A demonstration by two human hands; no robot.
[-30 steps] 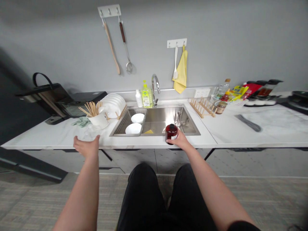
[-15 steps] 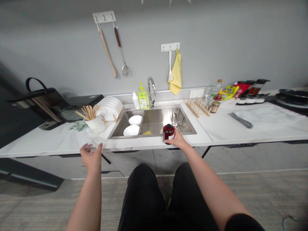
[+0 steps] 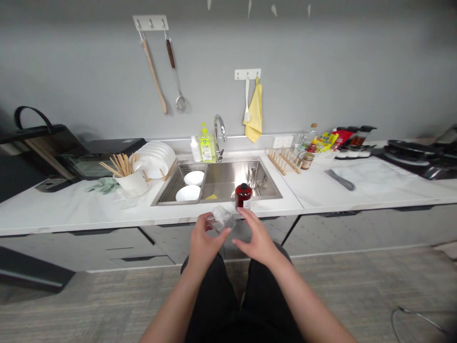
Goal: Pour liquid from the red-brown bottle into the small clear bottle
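My left hand [image 3: 204,243] is closed around a clear, see-through container [image 3: 222,219], held tilted in front of the counter edge. Whether it is glass or plastic I cannot tell. Just to its right, my right hand [image 3: 257,242] is open, thumb and fingers apart, with nothing gripped. Beyond the right fingertips a dark red bottle [image 3: 243,194] with a black top and a white label stands upright on the counter's front strip, before the sink [image 3: 228,178]. Two white bowls, a nearer one [image 3: 188,193] and a farther one [image 3: 194,178], sit in the sink's left rack.
Left of the sink are a plate rack with white plates [image 3: 157,157], a white pot of chopsticks [image 3: 130,183], a green cloth [image 3: 103,185] and another clear item [image 3: 125,200]. A faucet [image 3: 218,138] rises behind the sink. To the right are a wooden rack [image 3: 283,161] and a jar [image 3: 306,162].
My left hand has moved right from the far left of the counter, bringing the clear container along. My right hand has let go of the red bottle and drawn back towards me.
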